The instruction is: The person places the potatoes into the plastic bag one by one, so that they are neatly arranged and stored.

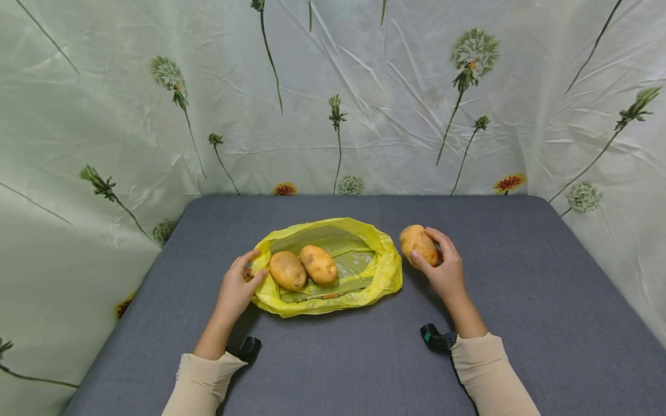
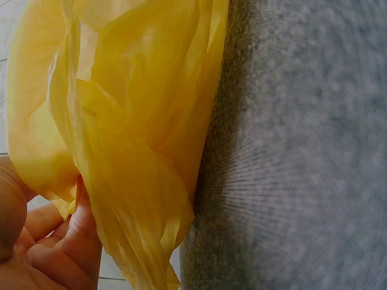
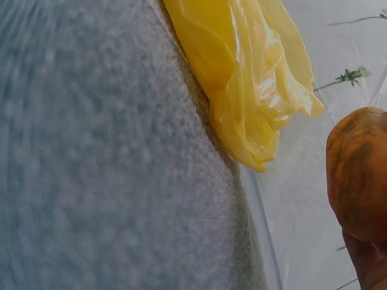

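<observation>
A yellow plastic bag (image 1: 387, 268) lies on the table with its mouth spread wide. Inside it, at the left, two potatoes, a browner potato (image 1: 287, 270) and a lighter potato (image 1: 319, 264), rest side by side. My left hand (image 1: 235, 293) pinches the bag's left edge; in the left wrist view, thumb and fingers (image 2: 84, 235) grip the thin plastic. To the right of the bag, apart from it, my right hand (image 1: 448, 275) holds another potato (image 1: 418, 242) between thumb and fingers. That potato (image 3: 360, 172) also shows at the right edge of the right wrist view.
Grey cloth covers the table (image 1: 343, 370). Behind it and at the sides hangs a pale curtain (image 1: 385, 110) printed with dandelions. A thin dark line with an orange-brown piece (image 1: 330, 296) shows along the bag's near inner side; I cannot tell what it is.
</observation>
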`<act>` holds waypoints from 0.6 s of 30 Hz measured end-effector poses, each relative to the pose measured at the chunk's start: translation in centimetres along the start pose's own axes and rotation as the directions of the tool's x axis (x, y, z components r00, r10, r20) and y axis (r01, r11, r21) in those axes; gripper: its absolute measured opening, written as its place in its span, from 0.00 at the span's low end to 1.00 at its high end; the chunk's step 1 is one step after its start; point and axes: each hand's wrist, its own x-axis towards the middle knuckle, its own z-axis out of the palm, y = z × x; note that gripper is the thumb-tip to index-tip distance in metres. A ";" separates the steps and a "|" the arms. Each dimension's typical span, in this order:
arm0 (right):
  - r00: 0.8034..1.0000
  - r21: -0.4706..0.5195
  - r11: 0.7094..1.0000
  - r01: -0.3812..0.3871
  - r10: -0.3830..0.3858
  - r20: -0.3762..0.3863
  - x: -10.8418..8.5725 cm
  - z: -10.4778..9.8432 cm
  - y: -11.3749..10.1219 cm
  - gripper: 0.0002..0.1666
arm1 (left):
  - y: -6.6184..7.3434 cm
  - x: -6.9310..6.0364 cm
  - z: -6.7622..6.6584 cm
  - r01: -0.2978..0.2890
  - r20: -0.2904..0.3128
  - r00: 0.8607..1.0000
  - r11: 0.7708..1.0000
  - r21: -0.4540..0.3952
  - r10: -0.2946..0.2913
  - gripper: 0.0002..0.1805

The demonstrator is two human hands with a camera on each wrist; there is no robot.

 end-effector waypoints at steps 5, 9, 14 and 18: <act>1.000 -0.007 1.000 0.011 -0.011 0.026 0.1 0.3 0.5 0.33 | 0.0 0.0 -0.1 -0.004 0.002 1.000 1.000 0.004 0.004 0.25; 0.998 0.019 1.000 0.016 -0.017 0.055 0.2 0.2 -2.2 0.32 | 0.1 -0.1 -0.1 0.004 0.006 1.000 1.000 0.009 -0.004 0.25; 0.995 0.033 0.999 0.034 -0.037 0.089 0.2 0.5 -3.9 0.31 | 0.1 -0.1 -0.1 0.009 0.008 1.000 1.000 0.018 -0.009 0.25; 0.991 0.046 0.996 0.075 -0.079 0.111 0.1 0.9 -4.2 0.31 | 0.1 0.0 0.0 0.005 0.006 1.000 1.000 0.023 -0.005 0.25</act>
